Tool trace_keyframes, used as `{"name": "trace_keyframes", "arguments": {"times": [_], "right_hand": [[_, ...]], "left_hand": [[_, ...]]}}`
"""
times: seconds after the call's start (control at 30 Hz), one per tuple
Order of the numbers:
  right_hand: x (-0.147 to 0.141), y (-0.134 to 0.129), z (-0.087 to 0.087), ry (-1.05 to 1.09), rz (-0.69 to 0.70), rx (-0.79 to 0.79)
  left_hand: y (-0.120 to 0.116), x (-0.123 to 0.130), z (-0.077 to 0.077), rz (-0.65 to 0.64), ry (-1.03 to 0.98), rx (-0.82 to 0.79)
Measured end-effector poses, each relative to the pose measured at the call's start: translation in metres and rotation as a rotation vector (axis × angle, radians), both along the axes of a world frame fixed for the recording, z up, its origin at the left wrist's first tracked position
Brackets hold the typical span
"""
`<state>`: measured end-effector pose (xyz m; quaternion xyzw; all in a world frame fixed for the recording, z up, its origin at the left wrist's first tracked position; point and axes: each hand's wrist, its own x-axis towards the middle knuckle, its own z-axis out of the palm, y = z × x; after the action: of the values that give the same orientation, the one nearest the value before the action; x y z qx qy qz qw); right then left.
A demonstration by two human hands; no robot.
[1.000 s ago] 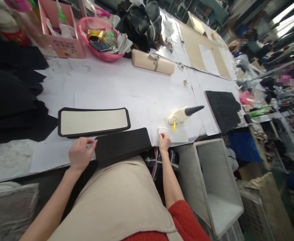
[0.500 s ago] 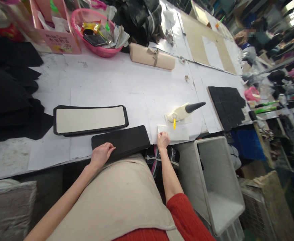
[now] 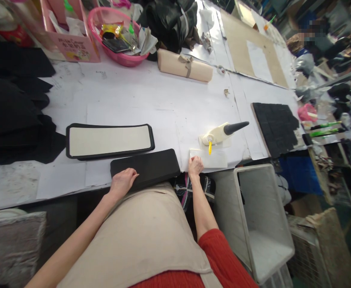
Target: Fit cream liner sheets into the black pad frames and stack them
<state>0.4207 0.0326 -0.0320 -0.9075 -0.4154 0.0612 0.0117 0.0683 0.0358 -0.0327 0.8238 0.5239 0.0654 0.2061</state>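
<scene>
My left hand (image 3: pixel 123 182) lies on the near left part of a stack of black rectangular panels (image 3: pixel 154 165) at the table's front edge. Its thumb and fingers are pinched together; whatever they hold is too small to make out. To the right, my right hand (image 3: pixel 195 165) is closed at the left end of a thin translucent sheet (image 3: pixel 215 159). What its curled fingers hold is hidden. Just beyond that sheet lies a cream bottle-like tool (image 3: pixel 215 135) with a dark tapered end and a yellow tip. Black-edged panels with a pale top (image 3: pixel 111 141) lie beyond my left hand.
Black cut pieces (image 3: pixel 13 108) are piled at the left. A pink basket (image 3: pixel 124 60), a pink box (image 3: pixel 76 49) and a beige roll (image 3: pixel 184 68) stand along the back. A black slab (image 3: pixel 275 128) lies right. Below the table edge is a grey bin (image 3: pixel 265 256). A person (image 3: pixel 316 40) is far right.
The view has shifted slightly, so the table things appear a little to the right. Both hands stay in about the same places, still closed.
</scene>
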Motion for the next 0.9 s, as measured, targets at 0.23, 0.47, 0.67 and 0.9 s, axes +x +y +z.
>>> {"name": "trace_keyframes", "arguments": {"times": [0.23,0.47,0.67,0.9], "right_hand": [[-0.001,0.001,0.006,0.008,0.001,0.000],[0.010,-0.008,0.033,-0.045,0.020,0.076],[0.022,-0.028,0.061,-0.113,0.044,0.151],[0.032,-0.052,0.089,-0.163,0.101,0.230]], "left_hand": [[0.001,0.001,0.005,-0.015,0.007,-0.011],[-0.001,-0.001,0.011,-0.123,0.062,-0.022],[-0.007,-0.001,0.014,-0.179,0.119,-0.026],[-0.009,-0.007,0.008,-0.220,0.081,-0.035]]}}
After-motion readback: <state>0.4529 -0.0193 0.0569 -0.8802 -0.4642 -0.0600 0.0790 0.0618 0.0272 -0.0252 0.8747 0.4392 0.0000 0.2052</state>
